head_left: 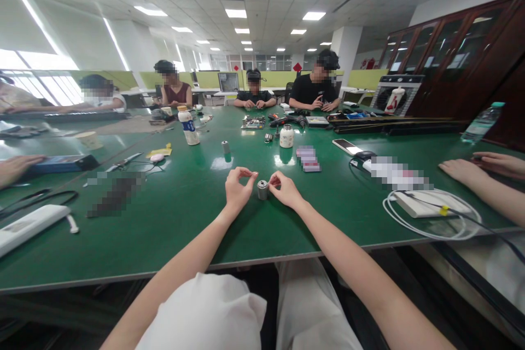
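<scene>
A small silver metal cylinder (pixel 262 191) stands upright on the green table, with dark holes in its top face. On its left is my left hand (pixel 239 190), thumb and forefinger brought together in a pinch just above and beside the cylinder. Anything between those fingertips is too small to make out. My right hand (pixel 286 191) is on the other side, its fingers curled and their tips at the cylinder's right edge. Whether they grip the cylinder or a tiny part beside it cannot be told. A second small metal cylinder (pixel 225 147) stands farther back.
Beyond my hands are a white jar (pixel 286 136), a drink bottle (pixel 188 127) and a circuit board (pixel 253 122). A phone (pixel 346 146) and a coiled white cable (pixel 476 219) lie right. A white power strip (pixel 33 225) is left. Co-workers sit around the table (pixel 184 240).
</scene>
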`<act>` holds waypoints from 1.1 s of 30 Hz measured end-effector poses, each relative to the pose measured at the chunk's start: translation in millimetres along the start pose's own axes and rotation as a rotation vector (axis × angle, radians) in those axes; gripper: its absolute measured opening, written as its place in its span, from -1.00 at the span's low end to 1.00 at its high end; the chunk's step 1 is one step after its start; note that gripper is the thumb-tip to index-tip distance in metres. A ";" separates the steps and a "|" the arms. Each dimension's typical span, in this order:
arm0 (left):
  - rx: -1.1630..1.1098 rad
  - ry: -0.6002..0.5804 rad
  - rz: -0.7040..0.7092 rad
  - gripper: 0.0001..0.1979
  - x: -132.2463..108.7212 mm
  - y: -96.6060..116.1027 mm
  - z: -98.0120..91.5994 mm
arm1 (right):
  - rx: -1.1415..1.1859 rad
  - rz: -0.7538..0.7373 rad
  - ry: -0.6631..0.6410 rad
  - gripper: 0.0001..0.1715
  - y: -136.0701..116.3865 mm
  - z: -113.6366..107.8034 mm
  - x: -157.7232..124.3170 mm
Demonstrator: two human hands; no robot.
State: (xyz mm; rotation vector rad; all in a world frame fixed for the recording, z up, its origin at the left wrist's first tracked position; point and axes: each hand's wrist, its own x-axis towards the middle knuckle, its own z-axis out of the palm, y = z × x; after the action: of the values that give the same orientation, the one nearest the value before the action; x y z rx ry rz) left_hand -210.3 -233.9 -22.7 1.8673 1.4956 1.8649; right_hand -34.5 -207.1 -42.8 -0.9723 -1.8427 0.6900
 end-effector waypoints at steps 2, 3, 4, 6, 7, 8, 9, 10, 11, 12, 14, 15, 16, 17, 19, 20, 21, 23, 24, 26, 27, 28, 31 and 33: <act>0.060 -0.052 -0.037 -0.86 2.1 -9.4 -2.4 | -0.011 0.012 0.003 -0.90 0.4 0.5 0.0; 0.096 -0.101 -0.054 -0.87 2.4 -14.6 -3.4 | -0.014 0.015 0.004 -0.90 0.5 0.7 -0.1; 0.130 -0.158 -0.067 -0.88 2.4 -19.7 -4.2 | -0.015 0.017 0.004 -0.90 0.6 0.8 -0.1; 0.178 -0.259 -0.079 -0.89 1.3 -28.9 -4.8 | -0.009 0.018 0.004 -0.90 0.6 1.1 -0.2; 0.187 -0.293 -0.082 -0.89 0.6 -32.5 -4.7 | -0.005 0.017 0.005 -0.91 0.5 1.1 -0.2; 0.189 -0.315 -0.084 -0.90 0.0 -35.3 -4.3 | -0.001 0.017 0.006 -0.91 0.5 1.2 -0.2; 0.188 -0.327 -0.085 -0.91 -0.4 -37.3 -3.8 | 0.003 0.018 0.006 -0.91 0.6 1.2 -0.2; 0.189 -0.332 -0.085 -0.92 -0.7 -38.6 -3.3 | 0.007 0.019 0.006 -0.91 0.7 1.2 -0.1; 0.189 -0.334 -0.082 -0.93 -0.9 -39.4 -2.8 | 0.010 0.021 0.006 -0.91 0.9 1.2 0.0; 0.190 -0.334 -0.075 -0.93 -1.1 -39.9 -2.3 | 0.014 0.022 0.006 -0.91 1.1 1.2 0.1; 0.194 -0.327 -0.050 -0.91 -1.4 -40.3 -1.8 | 0.021 0.024 0.005 -0.92 1.7 1.2 0.4; 0.196 -0.319 -0.034 -0.89 -1.6 -40.4 -1.7 | 0.024 0.025 0.006 -0.92 2.1 1.2 0.6; 0.198 -0.310 -0.020 -0.87 -1.9 -40.6 -1.7 | 0.024 0.028 0.006 -0.92 2.4 1.1 0.7; 0.198 -0.303 -0.010 -0.86 -2.3 -40.8 -1.7 | 0.022 0.032 0.005 -0.92 2.7 1.1 0.9; 0.197 -0.300 -0.008 -0.84 -2.7 -40.5 -2.0 | 0.012 0.046 -0.002 -0.92 2.9 0.9 1.1; 0.198 -0.304 -0.016 -0.84 -2.8 -39.7 -2.1 | 0.008 0.055 -0.009 -0.93 2.8 0.7 1.1; 0.201 -0.307 -0.029 -0.84 -2.7 -38.2 -2.2 | 0.007 0.064 -0.017 -0.94 2.5 0.4 1.1; 0.206 -0.295 -0.061 -0.85 -2.1 -32.7 -2.3 | 0.011 0.077 -0.033 -0.91 1.1 -0.3 0.9; 0.198 -0.272 -0.070 -0.86 -1.6 -28.7 -2.2 | 0.016 0.078 -0.042 -0.88 0.0 -0.8 0.6; 0.150 -0.191 -0.063 -0.89 -1.0 -18.8 -1.7 | 0.028 0.066 -0.069 -0.78 -3.2 -2.0 -0.2; 0.117 -0.143 -0.047 -0.89 -0.9 -13.5 -1.3 | 0.031 0.053 -0.087 -0.74 -5.1 -2.5 -0.8; 0.089 -0.098 -0.026 -0.88 -1.2 -8.3 -0.8 | 0.031 0.039 -0.109 -0.71 -7.0 -2.9 -1.5; 0.050 -0.040 0.041 -0.87 -3.5 3.7 0.6 | 0.034 0.005 -0.183 -0.66 -11.3 -3.2 -3.7; 0.037 -0.067 0.081 -0.86 -5.6 7.3 1.4 | 0.039 0.004 -0.222 -0.64 -12.0 -2.7 -4.8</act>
State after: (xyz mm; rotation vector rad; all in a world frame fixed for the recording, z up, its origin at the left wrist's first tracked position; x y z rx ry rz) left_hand -203.9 -240.5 -22.0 2.0148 1.4635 1.8008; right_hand -34.7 -217.3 -34.5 -0.9038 -2.0115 0.8622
